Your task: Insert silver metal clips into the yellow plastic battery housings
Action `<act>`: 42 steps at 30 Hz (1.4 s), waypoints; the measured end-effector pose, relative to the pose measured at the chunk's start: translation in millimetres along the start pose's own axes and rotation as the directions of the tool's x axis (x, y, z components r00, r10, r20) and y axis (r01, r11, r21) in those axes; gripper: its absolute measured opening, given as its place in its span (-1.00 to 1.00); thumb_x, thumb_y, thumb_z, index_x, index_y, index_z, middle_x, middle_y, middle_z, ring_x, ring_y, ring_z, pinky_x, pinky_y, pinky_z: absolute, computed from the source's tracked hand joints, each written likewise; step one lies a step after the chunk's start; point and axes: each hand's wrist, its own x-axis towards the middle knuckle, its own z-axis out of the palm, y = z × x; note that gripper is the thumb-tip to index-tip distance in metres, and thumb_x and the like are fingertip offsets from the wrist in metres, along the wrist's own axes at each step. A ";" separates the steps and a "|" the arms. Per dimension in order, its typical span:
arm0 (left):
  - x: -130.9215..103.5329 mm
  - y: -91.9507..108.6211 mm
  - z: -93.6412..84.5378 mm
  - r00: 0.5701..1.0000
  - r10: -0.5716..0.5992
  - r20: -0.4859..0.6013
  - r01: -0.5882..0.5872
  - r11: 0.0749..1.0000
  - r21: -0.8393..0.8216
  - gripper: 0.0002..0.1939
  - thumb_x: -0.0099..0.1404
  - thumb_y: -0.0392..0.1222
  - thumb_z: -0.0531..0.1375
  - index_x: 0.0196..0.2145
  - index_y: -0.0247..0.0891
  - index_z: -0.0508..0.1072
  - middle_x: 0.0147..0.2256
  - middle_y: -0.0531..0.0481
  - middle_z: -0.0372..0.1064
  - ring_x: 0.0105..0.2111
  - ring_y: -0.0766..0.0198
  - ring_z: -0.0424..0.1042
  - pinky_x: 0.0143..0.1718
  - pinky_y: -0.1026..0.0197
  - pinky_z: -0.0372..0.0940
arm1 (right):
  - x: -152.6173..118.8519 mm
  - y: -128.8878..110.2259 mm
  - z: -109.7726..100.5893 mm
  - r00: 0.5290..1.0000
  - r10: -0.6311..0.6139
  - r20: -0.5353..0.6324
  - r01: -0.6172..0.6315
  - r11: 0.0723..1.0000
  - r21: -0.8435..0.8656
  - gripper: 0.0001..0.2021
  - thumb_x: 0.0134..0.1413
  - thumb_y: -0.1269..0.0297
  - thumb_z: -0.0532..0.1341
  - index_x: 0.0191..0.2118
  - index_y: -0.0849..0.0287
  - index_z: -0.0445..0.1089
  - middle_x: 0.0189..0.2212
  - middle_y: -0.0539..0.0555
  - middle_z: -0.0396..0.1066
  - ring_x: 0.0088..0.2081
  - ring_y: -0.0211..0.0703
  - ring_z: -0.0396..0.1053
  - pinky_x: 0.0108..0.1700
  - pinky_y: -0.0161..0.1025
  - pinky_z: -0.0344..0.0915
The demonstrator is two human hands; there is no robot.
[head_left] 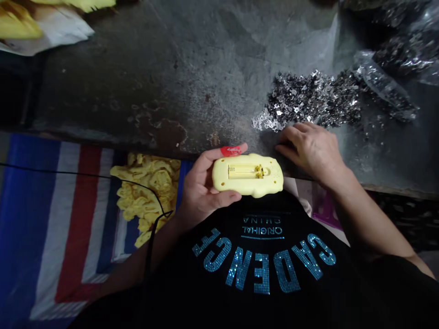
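My left hand is closed around one end of a pale yellow plastic casing, with red tape wrapped on one finger. The casing's back faces up, showing a long battery compartment with metal contacts at its right end and screw holes near the corners. My right hand rests at the table edge, just below a heap of small metal contact plates. Its fingers are curled together and the fingertips are partly hidden, so I cannot make out what they hold.
Clear plastic bags with more metal pieces lie at the right of the dark metal table. Below left, several yellow casings fill a striped bag. A black cable crosses there. More yellow parts sit upper left.
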 end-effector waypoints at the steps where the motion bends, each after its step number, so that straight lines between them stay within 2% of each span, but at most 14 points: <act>1: -1.1 -0.4 -0.6 1.000 -0.013 -0.014 0.013 1.000 0.008 -0.27 0.28 -0.19 0.59 0.36 -0.07 0.56 0.45 -0.15 0.51 0.33 -0.09 0.64 0.24 0.02 0.67 | 2.0 -4.2 -5.0 1.000 -0.001 0.028 0.002 0.999 -0.047 -0.83 0.50 0.19 0.30 -0.06 0.14 0.62 -0.11 0.22 0.69 -0.09 0.09 0.56 -0.24 -0.13 0.17; 4: -2.3 -1.1 -1.0 0.999 -0.029 -0.036 0.030 0.999 0.019 -0.24 0.27 -0.20 0.61 0.36 0.02 0.54 0.46 -0.09 0.50 0.37 -0.11 0.60 0.25 -0.02 0.66 | 4.0 -10.1 -13.4 0.998 -0.006 0.069 0.015 0.992 -0.125 -0.82 0.51 0.25 0.24 -0.06 0.14 0.61 -0.13 0.22 0.71 -0.13 0.07 0.56 -0.31 -0.12 0.04; 7: -1.5 0.3 -0.9 0.999 -0.022 -0.029 0.023 0.999 0.040 -0.24 0.23 -0.19 0.63 0.34 0.04 0.56 0.45 -0.09 0.52 0.36 -0.14 0.62 0.23 -0.04 0.67 | 3.6 -3.3 -8.3 0.999 -0.026 0.047 0.030 0.996 -0.085 -0.84 0.45 0.29 0.24 -0.09 0.14 0.60 -0.14 0.22 0.71 -0.19 0.04 0.55 -0.34 -0.11 0.01; 12: -2.5 6.2 -1.7 0.997 -0.066 -0.050 0.071 0.993 0.093 -0.24 0.19 -0.13 0.64 0.31 0.10 0.60 0.44 -0.08 0.53 0.34 -0.22 0.64 0.21 -0.15 0.70 | -7.2 29.0 9.9 0.997 -0.080 -0.002 0.079 0.980 0.181 -0.90 0.31 0.32 0.27 -0.16 0.09 0.56 -0.20 0.13 0.67 -0.25 -0.04 0.52 -0.29 -0.15 0.20; 15: -4.7 4.5 -4.3 0.998 -0.033 -0.060 0.039 0.993 0.113 -0.25 0.20 -0.11 0.63 0.32 0.08 0.61 0.42 -0.08 0.55 0.31 -0.16 0.66 0.22 -0.10 0.70 | -22.6 42.2 12.2 0.998 -0.026 -0.055 0.039 0.964 0.262 -0.86 0.35 0.32 0.24 -0.12 0.07 0.57 -0.18 0.13 0.67 -0.24 -0.03 0.53 -0.22 -0.13 0.30; 18: -6.6 -1.1 -7.6 0.998 0.022 -0.053 -0.015 0.991 0.130 -0.25 0.24 -0.13 0.61 0.35 0.01 0.59 0.41 -0.08 0.56 0.29 -0.06 0.68 0.24 0.03 0.67 | -36.1 37.7 10.1 0.991 0.054 -0.123 -0.027 0.977 0.213 -0.83 0.45 0.27 0.22 -0.08 0.08 0.59 -0.13 0.19 0.67 -0.18 0.04 0.54 -0.19 -0.09 0.31; 22: -7.7 -3.2 -6.6 0.997 0.019 -0.069 -0.008 0.987 0.158 -0.22 0.24 -0.15 0.61 0.38 -0.04 0.54 0.42 -0.12 0.54 0.33 -0.11 0.65 0.25 0.01 0.67 | -38.1 15.8 10.7 0.996 0.044 -0.079 -0.039 0.997 0.066 -0.80 0.52 0.16 0.29 -0.14 0.12 0.59 -0.16 0.23 0.65 -0.12 0.09 0.53 -0.22 -0.09 0.25; 26: -8.5 4.1 1.3 0.996 0.010 -0.089 0.007 0.982 0.186 -0.26 0.23 -0.14 0.61 0.33 -0.05 0.58 0.40 -0.11 0.58 0.29 -0.11 0.67 0.21 0.00 0.69 | -29.8 4.3 15.7 0.994 0.031 -0.109 -0.034 0.999 -0.026 -0.84 0.51 0.26 0.26 -0.16 0.12 0.57 -0.16 0.24 0.65 -0.13 0.10 0.49 -0.23 -0.07 0.20; 29: -10.6 8.8 6.8 0.996 -0.014 -0.087 0.030 0.981 0.192 -0.25 0.21 -0.15 0.62 0.33 -0.08 0.59 0.39 -0.13 0.58 0.29 -0.12 0.67 0.22 0.00 0.69 | -25.1 6.1 18.4 0.988 -0.010 -0.157 0.002 0.999 -0.048 -0.84 0.47 0.35 0.22 -0.21 0.11 0.53 -0.22 0.22 0.64 -0.21 0.06 0.45 -0.23 -0.06 0.17; 33: -14.4 10.3 9.7 0.995 -0.066 -0.073 0.077 0.984 0.162 -0.20 0.22 -0.21 0.61 0.38 -0.09 0.56 0.43 -0.17 0.53 0.34 -0.16 0.63 0.25 -0.02 0.68 | -26.6 13.0 19.5 0.984 -0.037 -0.175 0.031 0.999 -0.039 -0.89 0.39 0.36 0.23 -0.21 0.09 0.50 -0.25 0.19 0.63 -0.26 0.02 0.43 -0.25 -0.06 0.14; 38: -14.6 8.3 3.8 0.998 -0.030 -0.052 0.038 0.984 0.176 -0.21 0.25 -0.20 0.60 0.39 -0.06 0.57 0.42 -0.14 0.55 0.33 -0.19 0.64 0.24 -0.06 0.69 | -59.3 26.7 34.3 0.955 -0.151 -0.256 0.168 0.985 0.044 -0.75 0.58 0.31 0.14 -0.18 0.06 0.54 -0.31 0.09 0.59 -0.25 -0.02 0.43 -0.12 -0.04 0.21; 42: -11.2 4.7 -0.8 0.999 0.031 -0.030 -0.025 0.982 0.186 -0.23 0.26 -0.13 0.61 0.38 -0.05 0.59 0.39 -0.15 0.57 0.28 -0.17 0.68 0.25 -0.03 0.69 | -99.9 38.0 55.0 0.927 -0.172 -0.334 0.212 0.973 0.087 -0.78 0.62 0.31 0.20 -0.03 -0.07 0.61 -0.07 0.01 0.73 -0.15 -0.05 0.50 -0.04 -0.02 0.22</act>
